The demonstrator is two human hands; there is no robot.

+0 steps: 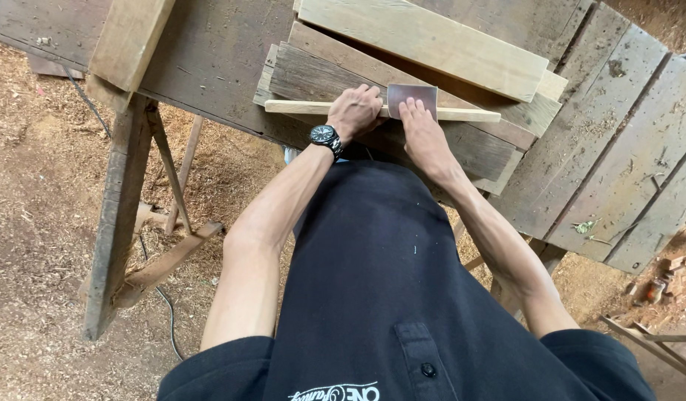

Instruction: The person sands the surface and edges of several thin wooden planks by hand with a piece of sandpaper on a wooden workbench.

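Head view of sanding at a rough plank worktop. A thin, pale wooden strip lies across a stack of weathered boards. The left hand, a black wristwatch on its wrist, is closed over the strip and pins it down. The right hand lies flat, fingers extended, pressing a brownish sheet of sandpaper onto the strip just beside the left hand. The work appears mid-course: the paper sits near the strip's middle; whether either end has been smoothed cannot be told from its surface. A lighter plank rests behind, and sawdust covers the floor.
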